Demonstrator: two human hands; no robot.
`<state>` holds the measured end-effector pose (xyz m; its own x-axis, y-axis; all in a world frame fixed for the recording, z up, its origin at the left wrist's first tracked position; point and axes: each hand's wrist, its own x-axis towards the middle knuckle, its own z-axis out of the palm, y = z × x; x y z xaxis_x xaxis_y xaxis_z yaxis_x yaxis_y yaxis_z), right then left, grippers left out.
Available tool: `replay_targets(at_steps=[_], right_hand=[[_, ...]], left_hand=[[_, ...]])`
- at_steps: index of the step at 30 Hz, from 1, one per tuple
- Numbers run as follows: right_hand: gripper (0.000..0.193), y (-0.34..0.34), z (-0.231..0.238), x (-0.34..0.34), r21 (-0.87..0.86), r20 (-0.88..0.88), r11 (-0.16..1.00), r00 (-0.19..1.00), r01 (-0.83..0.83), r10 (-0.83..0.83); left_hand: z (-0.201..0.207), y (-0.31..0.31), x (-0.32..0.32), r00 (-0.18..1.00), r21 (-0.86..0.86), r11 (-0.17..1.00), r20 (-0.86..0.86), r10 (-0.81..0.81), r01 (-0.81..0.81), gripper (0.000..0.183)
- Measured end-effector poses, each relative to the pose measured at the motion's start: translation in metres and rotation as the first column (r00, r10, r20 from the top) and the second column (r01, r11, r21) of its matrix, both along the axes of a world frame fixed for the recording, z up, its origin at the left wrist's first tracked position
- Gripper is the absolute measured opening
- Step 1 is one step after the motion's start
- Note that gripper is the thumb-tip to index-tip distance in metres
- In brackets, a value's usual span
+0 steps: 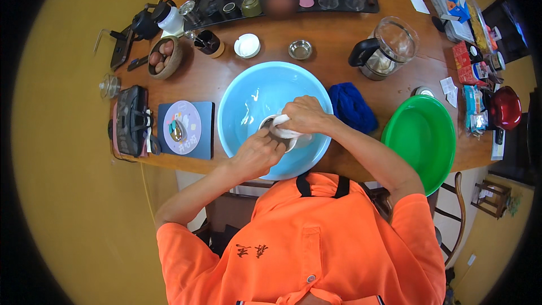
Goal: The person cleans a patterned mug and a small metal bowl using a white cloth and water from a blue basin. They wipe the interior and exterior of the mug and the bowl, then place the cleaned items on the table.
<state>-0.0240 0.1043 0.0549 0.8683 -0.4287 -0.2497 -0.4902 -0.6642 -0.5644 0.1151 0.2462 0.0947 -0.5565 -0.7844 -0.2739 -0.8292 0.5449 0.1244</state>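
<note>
A light blue basin (236, 90) with water in it stands at the table's near edge. Over its near right part, my left hand (261, 151) is closed on the rim of a small round cup (292, 146), pale outside and greyish inside. My right hand (307, 116) is closed on a white cloth (279, 124), which it presses at the mouth of the cup. Both hands nearly touch each other, and they hide much of the cup. Just right of the basin lies a crumpled dark blue cloth (353, 107).
A green basin (418, 135) stands at the right, with a glass jug (395, 42) behind it. Behind the blue basin are a white dish (247, 46) and a metal bowl (300, 49). Farther back, a black tray (288, 11) carries glasses. A black bag (132, 121) lies left.
</note>
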Motion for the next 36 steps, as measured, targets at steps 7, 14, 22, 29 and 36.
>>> replay_targets(at_steps=[7,14,22,29,36], right_hand=[[0.036,-0.003,-0.036,-0.001,0.595,0.403,0.764,0.730,0.250,-0.553],[0.024,0.064,-0.024,0.009,0.338,0.568,0.886,0.683,0.316,-0.460],[0.040,0.033,-0.038,0.017,0.460,0.319,0.770,0.728,0.441,-0.607],[0.043,0.050,-0.048,-0.001,0.319,0.395,0.877,0.791,0.360,-0.468],[0.048,0.098,-0.037,-0.009,-0.155,0.548,0.906,0.798,0.393,-0.252]], left_hand=[[-0.016,0.001,0.011,0.734,0.254,0.817,-0.360,0.576,-0.517,0.022],[-0.072,0.009,0.024,0.128,0.547,0.468,-0.546,0.828,-0.694,0.025],[-0.036,0.014,-0.010,0.089,0.614,0.550,-0.618,0.782,-0.566,0.011],[-0.041,0.006,0.004,-0.327,0.760,0.469,-0.629,0.705,-0.450,0.014],[-0.050,0.001,-0.007,-0.581,0.842,0.307,-0.531,0.617,-0.443,0.012]])
